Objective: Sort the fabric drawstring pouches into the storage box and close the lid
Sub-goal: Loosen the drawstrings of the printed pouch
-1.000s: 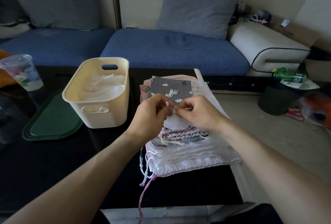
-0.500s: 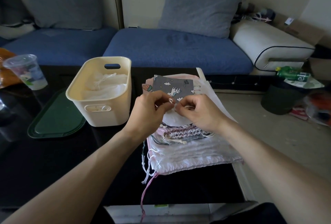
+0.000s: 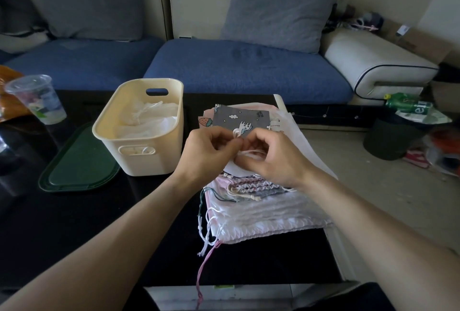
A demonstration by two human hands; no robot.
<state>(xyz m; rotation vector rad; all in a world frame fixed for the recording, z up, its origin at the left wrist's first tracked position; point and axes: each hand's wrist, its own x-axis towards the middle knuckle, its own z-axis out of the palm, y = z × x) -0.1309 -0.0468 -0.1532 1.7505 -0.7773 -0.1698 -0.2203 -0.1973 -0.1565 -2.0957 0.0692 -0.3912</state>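
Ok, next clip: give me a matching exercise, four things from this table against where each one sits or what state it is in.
Things:
1. green lid
2. storage box
3. plastic cup
4. white cord

Places or states:
A. pinched by both hands
B. flat on the table, left of the box
C. open, white pouches inside
D. far left, upright

Pairs: 1-B, 2-C, 3-D, 4-A

Little legible text here. Green plastic bottle (image 3: 408,104) lying on the dark bin at right carries large white lettering on its label; only a partial "e" plus a stroke or two can be made out. Grey cartoon-print pouch (image 3: 239,119) has a small dark mark near its top right corner, too small to read.
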